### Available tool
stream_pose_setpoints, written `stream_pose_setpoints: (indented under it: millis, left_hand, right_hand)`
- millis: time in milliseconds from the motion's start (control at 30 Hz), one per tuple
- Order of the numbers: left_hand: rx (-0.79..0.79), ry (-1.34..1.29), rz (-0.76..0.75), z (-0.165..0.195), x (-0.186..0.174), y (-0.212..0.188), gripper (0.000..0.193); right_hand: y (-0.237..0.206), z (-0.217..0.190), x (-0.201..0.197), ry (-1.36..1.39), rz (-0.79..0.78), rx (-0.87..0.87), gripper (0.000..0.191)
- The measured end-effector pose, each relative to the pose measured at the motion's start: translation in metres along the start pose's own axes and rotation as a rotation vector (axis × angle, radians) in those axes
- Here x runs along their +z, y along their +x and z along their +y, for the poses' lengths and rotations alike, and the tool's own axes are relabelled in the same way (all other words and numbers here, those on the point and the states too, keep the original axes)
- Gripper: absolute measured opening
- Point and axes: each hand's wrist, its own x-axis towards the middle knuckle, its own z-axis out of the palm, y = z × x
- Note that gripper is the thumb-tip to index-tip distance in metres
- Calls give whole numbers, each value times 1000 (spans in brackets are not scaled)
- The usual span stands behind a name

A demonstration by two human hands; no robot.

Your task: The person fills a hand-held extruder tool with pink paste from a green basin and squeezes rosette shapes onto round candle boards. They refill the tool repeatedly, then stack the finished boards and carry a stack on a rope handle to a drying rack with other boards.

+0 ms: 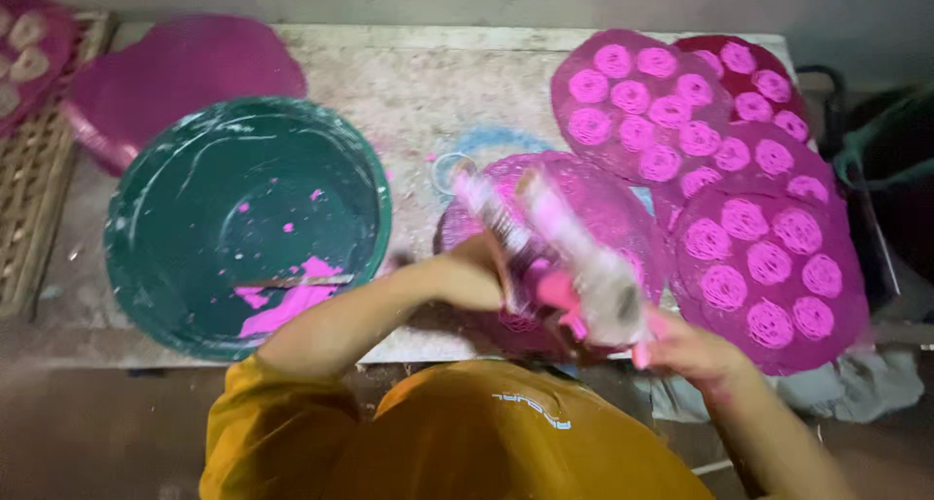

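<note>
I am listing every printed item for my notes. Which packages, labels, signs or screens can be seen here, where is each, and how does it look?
Packages, signs, screens: none in view.
Small white print: on the person's mustard-yellow shirt, bottom centre, a short curved line of pale marks.
Press tool: held in both hands above a pink round mat; it is blurred and smeared with pink, so I cannot tell whether it bears a label.

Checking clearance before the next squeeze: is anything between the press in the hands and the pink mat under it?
Nothing visible. Both hands, left and right, grip the press directly above the mat; the part of the mat in view is bare, though motion blur hides detail.
</note>
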Motion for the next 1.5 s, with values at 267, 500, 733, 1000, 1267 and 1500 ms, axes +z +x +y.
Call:
stream_pose_setpoints:
  millis: [267, 500, 733, 1000, 1267, 1500]
  left_hand:
    - [-88, -304, 0, -130, -53, 198, 62]
    - [-544, 609, -212, -195, -55, 236, 32]
    - [-663, 469, 135, -208, -76, 155, 22]
    - [-646, -577, 820, -195, 44, -16, 30]
    - [-633, -975, 1065, -153, 156, -101, 57]
    - [-664, -1356, 730, -118, 169, -119, 66]
  right_hand:
    - [-176, 138, -41, 3, 713, -1, 102]
    - [-264, 166, -19, 51, 1122, -84, 86]
    - [-229, 127, -3, 221, 1112, -93, 77]
    - [-96, 64, -32, 154, 560, -185, 81]
    - [-16, 64, -24, 211, 400, -178, 77]
    - [-36, 85, -5, 196, 531, -196, 77]
